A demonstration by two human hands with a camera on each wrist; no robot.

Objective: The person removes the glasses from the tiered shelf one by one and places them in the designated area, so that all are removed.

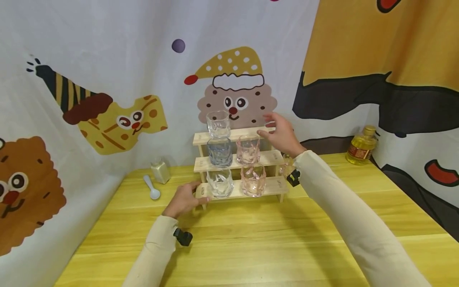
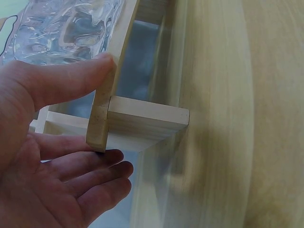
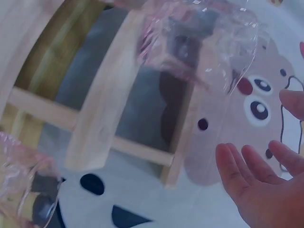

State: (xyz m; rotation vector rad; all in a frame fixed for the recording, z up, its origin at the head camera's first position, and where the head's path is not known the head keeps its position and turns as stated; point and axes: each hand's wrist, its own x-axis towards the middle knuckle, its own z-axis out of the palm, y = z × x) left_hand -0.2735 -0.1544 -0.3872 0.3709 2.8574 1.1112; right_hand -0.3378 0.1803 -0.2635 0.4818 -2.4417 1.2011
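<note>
A three-tier wooden rack point(image 1: 238, 193) stands on the table with glasses on its steps. On top is a clear glass point(image 1: 218, 124). The middle step carries a blue-grey glass point(image 1: 220, 152) and a pink glass point(image 1: 248, 149); the bottom step holds another clear glass point(image 1: 220, 183) and a second pink glass point(image 1: 253, 181). My left hand point(image 1: 184, 199) holds the left end of the bottom step, its thumb on the board point(image 2: 100, 118) and fingers round the end and below. My right hand point(image 1: 283, 133), fingers spread and holding nothing, hovers by the top step's right end.
Right of the rack, another pinkish glass point(image 3: 28, 185) is partly hidden behind my right wrist in the head view. A bottle of yellow oil point(image 1: 361, 146) stands at the far right. A white spoon point(image 1: 152, 188) and a small pale jar point(image 1: 160, 172) are left. A printed curtain point(image 1: 136, 48) hangs behind.
</note>
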